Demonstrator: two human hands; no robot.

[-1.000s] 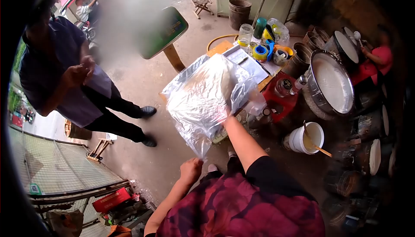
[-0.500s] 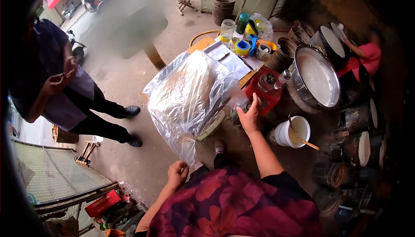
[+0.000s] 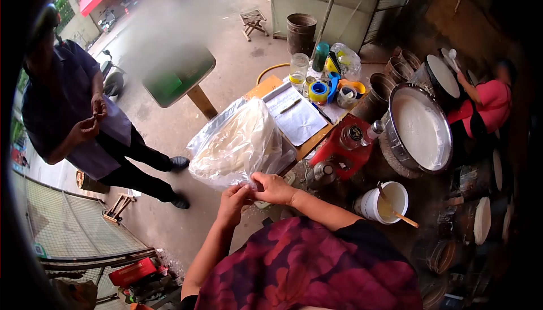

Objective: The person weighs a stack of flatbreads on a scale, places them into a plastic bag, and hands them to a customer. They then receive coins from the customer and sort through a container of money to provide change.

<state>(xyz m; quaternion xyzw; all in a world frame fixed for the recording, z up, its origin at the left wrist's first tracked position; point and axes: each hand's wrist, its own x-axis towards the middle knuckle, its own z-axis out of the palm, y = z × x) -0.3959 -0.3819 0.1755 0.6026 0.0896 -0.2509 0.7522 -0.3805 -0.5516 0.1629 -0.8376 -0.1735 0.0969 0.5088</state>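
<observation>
A clear plastic bag (image 3: 223, 157) with a large pale, cream-coloured mass inside rests on the near left part of the table. Its near edge is bunched up toward me. My left hand (image 3: 231, 204) is closed on that edge, fingers pinched together. Touching it from the right, my right hand (image 3: 272, 189) also has its fingers closed on the bunched plastic. Just beyond the bag lies a white sheet of paper (image 3: 302, 128) with handwriting and a pen (image 3: 291, 106) on it.
Jars, tape rolls (image 3: 318, 90) and a red box (image 3: 352, 147) with bottles stand right of the bag. A metal basin (image 3: 421, 126) and white bucket (image 3: 403, 190) are farther right. One person (image 3: 68, 101) stands left; another (image 3: 486, 103) works at far right.
My right hand has come in from the right, closing on the bag's edge beside my left hand. The bag's near end has lifted and gathered. The whole view has shifted slightly.
</observation>
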